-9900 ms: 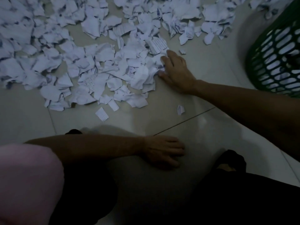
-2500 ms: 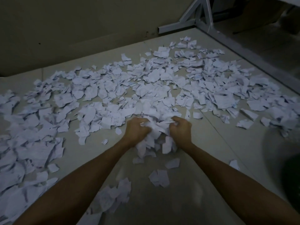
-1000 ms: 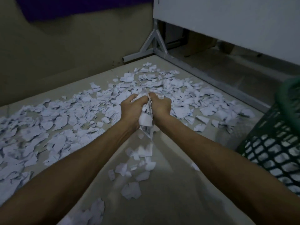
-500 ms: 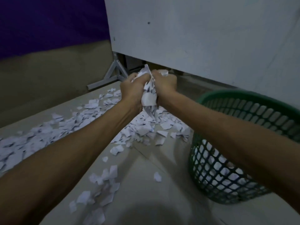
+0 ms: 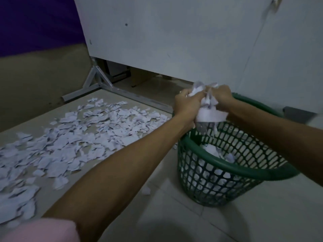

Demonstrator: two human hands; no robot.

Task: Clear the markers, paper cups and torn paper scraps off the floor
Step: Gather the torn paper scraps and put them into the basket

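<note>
Between my left hand [image 5: 187, 104] and my right hand [image 5: 222, 96] I grip a bunch of torn paper scraps [image 5: 208, 110], pressed together from both sides. The bunch hangs just above the open top of a green mesh basket [image 5: 218, 173], over its left part. Some scraps lie inside the basket [image 5: 212, 151]. A wide spread of white torn paper scraps [image 5: 78, 142] covers the floor to the left. No markers or paper cups are visible.
A grey-white panel [image 5: 174, 37] on a metal frame [image 5: 97, 81] stands behind the basket. A tan wall runs along the far left. A single scrap [image 5: 146, 191] lies on the tiles beside the basket. A pink sleeve [image 5: 40, 231] shows at the bottom left.
Both hands lifted the bunch of scraps off the floor and carried it right, from in front of the panel to above the basket. A few scraps fell on the way.
</note>
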